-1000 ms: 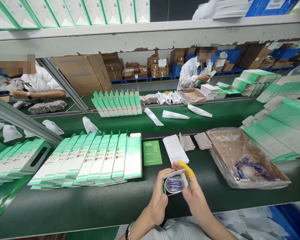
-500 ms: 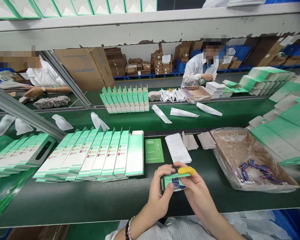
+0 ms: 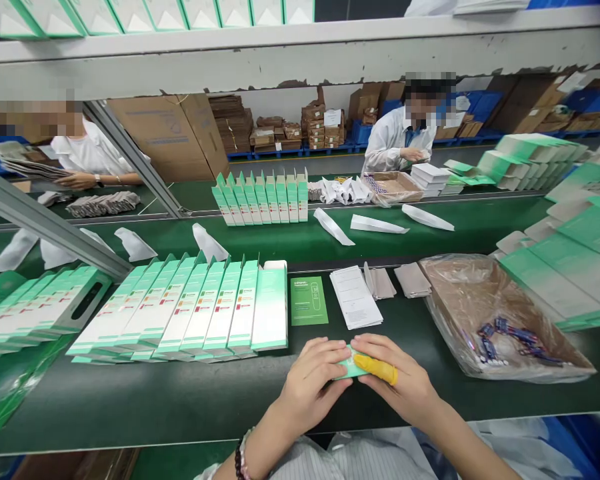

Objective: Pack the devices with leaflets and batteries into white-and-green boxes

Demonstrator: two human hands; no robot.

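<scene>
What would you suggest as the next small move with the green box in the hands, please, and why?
Perhaps press gently on the green box: the left hand and right hand hold it from either side, the right hand's yellow-covered finger lies across it, and full closure cannot be seen.

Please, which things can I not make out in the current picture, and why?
All in the head view:
Inside of the small green box: hidden by its walls, left hand and right hand.
Lettering on the batteries in the tray: too small.
Print on the white papers: too small.
Upper shelf boxes: tops cut off by the top edge.
</scene>
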